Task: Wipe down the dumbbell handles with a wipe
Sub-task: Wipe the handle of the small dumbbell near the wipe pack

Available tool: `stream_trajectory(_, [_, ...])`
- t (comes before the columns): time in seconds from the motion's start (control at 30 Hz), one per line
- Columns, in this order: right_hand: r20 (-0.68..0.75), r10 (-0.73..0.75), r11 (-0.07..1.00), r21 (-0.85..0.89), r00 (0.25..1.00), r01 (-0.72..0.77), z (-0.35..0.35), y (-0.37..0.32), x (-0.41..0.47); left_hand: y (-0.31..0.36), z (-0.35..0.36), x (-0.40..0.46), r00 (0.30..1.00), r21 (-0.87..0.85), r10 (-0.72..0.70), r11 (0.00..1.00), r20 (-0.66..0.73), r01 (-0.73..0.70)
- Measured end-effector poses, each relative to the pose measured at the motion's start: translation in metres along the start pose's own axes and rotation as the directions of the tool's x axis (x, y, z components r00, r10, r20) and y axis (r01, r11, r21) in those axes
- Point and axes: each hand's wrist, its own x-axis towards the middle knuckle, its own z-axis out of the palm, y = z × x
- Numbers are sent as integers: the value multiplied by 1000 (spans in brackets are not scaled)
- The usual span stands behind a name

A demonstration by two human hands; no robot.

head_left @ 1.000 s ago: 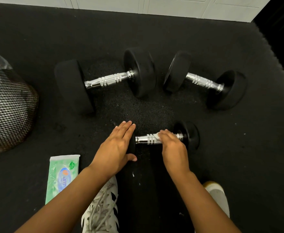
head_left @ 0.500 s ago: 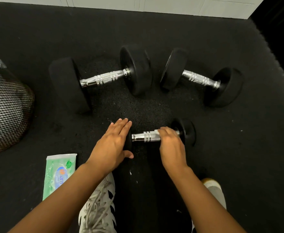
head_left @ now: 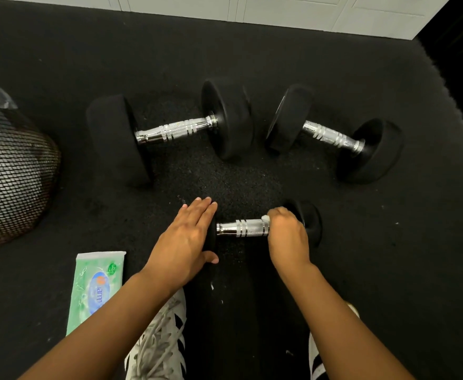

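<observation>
A small dumbbell (head_left: 242, 228) with a chrome handle and black ends lies on the black floor mat in front of me. My left hand (head_left: 185, 239) rests flat, fingers straight, on its left black end. My right hand (head_left: 286, 234) curls round the right end of the handle, holding a white wipe (head_left: 265, 218) against it; only a corner of the wipe shows. Two larger dumbbells lie further away: one at the centre left (head_left: 175, 130) and one at the right (head_left: 333, 137).
A green pack of wipes (head_left: 97, 289) lies on the mat at the lower left. A black mesh bin (head_left: 8, 171) stands at the left edge. My two white shoes (head_left: 159, 346) are at the bottom. A white wall (head_left: 279, 9) borders the mat at the back.
My right hand with the wipe has slid to the right along the small dumbbell's handle, baring more chrome. My left hand stays on the left end.
</observation>
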Motion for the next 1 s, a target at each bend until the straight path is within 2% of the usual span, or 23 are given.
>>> stream_trajectory(0.17, [-51, 67, 997, 34, 996, -66, 0, 0, -23, 0, -1, 0, 1000, 27, 14, 1000, 15, -14])
stream_trajectory(0.37, [-119, 47, 997, 58, 992, -40, 15, -6, -8, 2, -2, 2, 1000, 2, 7, 1000, 12, -7])
stream_trajectory(0.47, [-256, 46, 987, 161, 966, -4, 34, 5, -30, 1, -3, 3, 1000, -6, 9, 1000, 17, -8])
stream_trajectory(0.6, [-380, 121, 967, 255, 917, -22, 49, 6, -37, 2, 0, 1, 1000, -11, 10, 1000, 9, -10])
stream_trajectory(0.7, [-410, 112, 951, 310, 905, 22, 56, -2, -38, 1, -2, 4, 1000, -20, 8, 1000, 13, -8])
stream_trajectory(0.83, [-475, 70, 955, 287, 877, 80, 61, 11, -49, 2, -2, 2, 1000, -34, 2, 999, -2, -2])
stream_trajectory(0.93, [-453, 121, 935, 351, 883, 52, 58, -1, -33, 2, 0, 3, 1000, -28, -4, 1000, -17, 3])
stream_trajectory(1.0, [-443, 71, 938, 336, 894, 92, 59, -3, -33, 2, 0, 4, 1000, -19, -7, 1000, -7, 7])
